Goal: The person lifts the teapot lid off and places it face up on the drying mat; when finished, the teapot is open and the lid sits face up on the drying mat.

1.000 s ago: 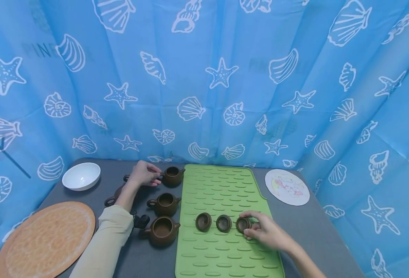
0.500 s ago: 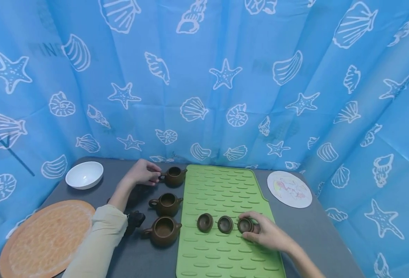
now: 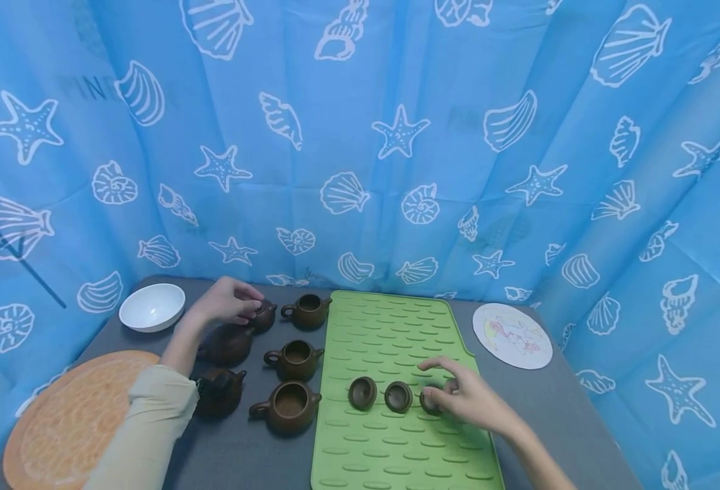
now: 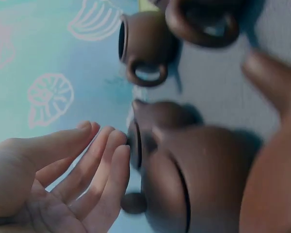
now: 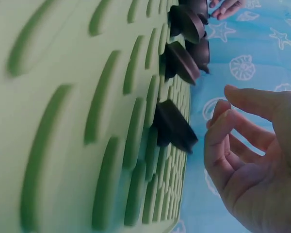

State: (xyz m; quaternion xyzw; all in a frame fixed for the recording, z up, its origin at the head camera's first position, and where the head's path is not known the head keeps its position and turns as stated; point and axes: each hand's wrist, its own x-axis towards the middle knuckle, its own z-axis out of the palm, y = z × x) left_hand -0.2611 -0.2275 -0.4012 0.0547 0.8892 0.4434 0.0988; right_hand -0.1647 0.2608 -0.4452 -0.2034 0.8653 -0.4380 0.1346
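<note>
My left hand (image 3: 231,301) is at the farthest lidded brown teapot (image 3: 265,316); in the left wrist view its fingers, nearly straight, reach that pot's lid (image 4: 135,144), with the knob hidden behind them. Two more lidded teapots, a middle one (image 3: 228,344) and a near one (image 3: 220,393), stand beneath and beside the left forearm. My right hand (image 3: 470,395) hovers over the rightmost of three upturned teapot lids (image 5: 174,127) on the green mat (image 3: 390,449). In the right wrist view a gap separates its loosely bent fingers from that lid. The left lid (image 3: 362,393) and middle lid (image 3: 398,397) lie beside it.
Three lidless teapots line the mat's left edge: far (image 3: 308,312), middle (image 3: 295,360) and near (image 3: 288,408). A white bowl (image 3: 152,307) stands at the back left, a round orange-brown mat (image 3: 78,422) at the front left. A white disc with a drawing (image 3: 512,335) lies right.
My left hand has left the far lidless teapot's handle and moved left to the far lidded teapot. My right hand has let go of the rightmost lid and risen slightly.
</note>
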